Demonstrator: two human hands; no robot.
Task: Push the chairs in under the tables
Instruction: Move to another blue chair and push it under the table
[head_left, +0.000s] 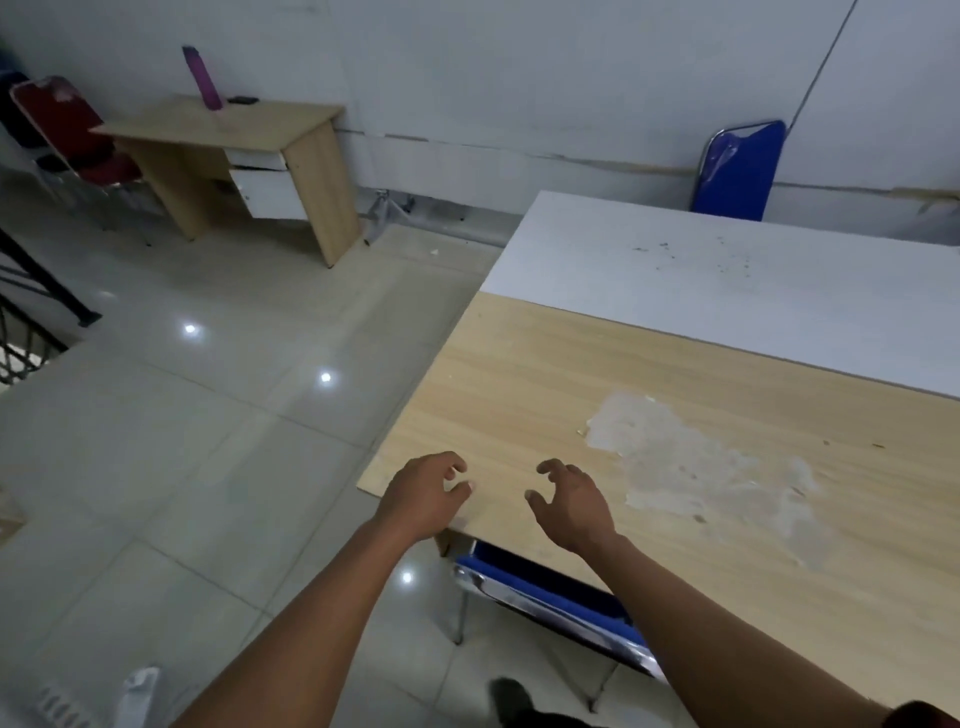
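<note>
Both hands empty, fingers loosely curled, gripping nothing. Left hand (427, 493) hovering over near corner of wood-topped table (727, 519); right hand (569, 506) just beside it above the tabletop. Contact with the surface unclear from this angle.

Blue chair (550, 603) directly below the forearms, chrome-framed backrest close against the near table edge, seat hidden beneath the top. Probably pushed in already, hence the free hands above it. Backrest long axis parallel to that edge; chair facing in under the table, away from the person.

Second blue chair (740, 174) at far side of the white table (727, 280), by the wall, facing this way. Red chair (62, 140) at the left end of the small desk (223, 130), apparently not tucked under, likely pending.
</note>
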